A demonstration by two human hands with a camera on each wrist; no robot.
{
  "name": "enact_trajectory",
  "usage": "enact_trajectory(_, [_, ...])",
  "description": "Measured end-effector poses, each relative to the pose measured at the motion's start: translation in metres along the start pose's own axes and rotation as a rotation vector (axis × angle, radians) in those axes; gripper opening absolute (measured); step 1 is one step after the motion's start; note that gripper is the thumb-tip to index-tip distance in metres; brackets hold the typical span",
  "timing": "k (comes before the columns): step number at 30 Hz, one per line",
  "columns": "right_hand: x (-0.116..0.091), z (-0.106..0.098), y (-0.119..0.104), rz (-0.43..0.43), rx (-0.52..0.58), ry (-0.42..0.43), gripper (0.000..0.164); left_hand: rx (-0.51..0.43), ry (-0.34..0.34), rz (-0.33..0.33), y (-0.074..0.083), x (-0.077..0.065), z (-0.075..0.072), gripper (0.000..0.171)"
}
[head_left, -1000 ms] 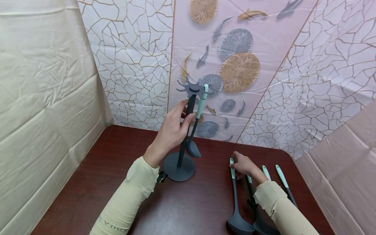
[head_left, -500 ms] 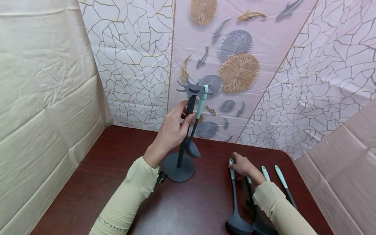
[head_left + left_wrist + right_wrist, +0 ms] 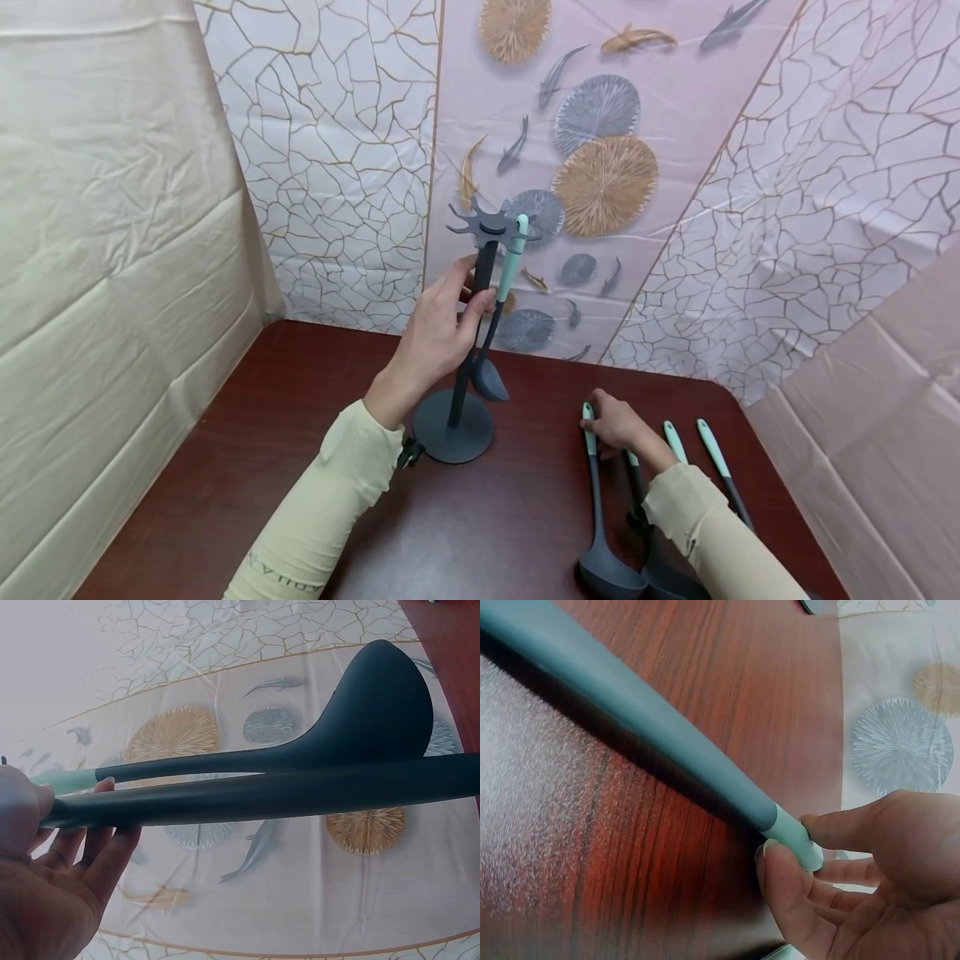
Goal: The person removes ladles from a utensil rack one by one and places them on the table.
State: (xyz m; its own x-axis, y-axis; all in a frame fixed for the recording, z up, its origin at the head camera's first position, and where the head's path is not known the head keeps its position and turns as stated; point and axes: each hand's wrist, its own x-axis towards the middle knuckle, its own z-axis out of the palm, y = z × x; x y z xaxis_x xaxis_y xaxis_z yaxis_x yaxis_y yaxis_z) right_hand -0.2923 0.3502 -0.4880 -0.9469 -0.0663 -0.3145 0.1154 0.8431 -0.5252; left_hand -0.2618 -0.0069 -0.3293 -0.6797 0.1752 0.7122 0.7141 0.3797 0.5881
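In the head view my left hand (image 3: 435, 321) grips the black post of a utensil stand (image 3: 453, 429), which has a round base and a top ring of hooks. From one hook hangs a ladle (image 3: 490, 381) with a mint handle; the left wrist view shows its dark bowl (image 3: 382, 705) beside the post (image 3: 300, 799). At the right, my right hand (image 3: 618, 422) pinches the mint handle end of a second ladle (image 3: 607, 571) that lies on the table. The right wrist view shows thumb and finger on either side of that handle (image 3: 791, 838).
More mint-handled utensils lie to the right: one partly under my right hand (image 3: 636, 479), one handle (image 3: 675, 442) behind the wrist, and another (image 3: 716, 454) near the right edge. The dark red table (image 3: 300, 400) is enclosed by cloth walls (image 3: 150, 208) at the back and sides.
Both hands keep their places on the post and the ladle handle. The whole head view has shifted very slightly; nothing else has visibly moved.
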Motion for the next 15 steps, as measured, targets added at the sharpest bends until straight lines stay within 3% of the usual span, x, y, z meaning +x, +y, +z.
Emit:
enact_trajectory(7, [-0.0015,0.0003,-0.0001,-0.006,0.011,0.018,0.049,-0.004,0.026,0.015,0.0000,-0.0005,0.0013,0.041])
enact_trajectory(15, [-0.0045,0.0017,-0.0062,-0.024,-0.064,0.038,0.048,-0.005,0.054,0.037,-0.0005,-0.0015,0.0037,0.041])
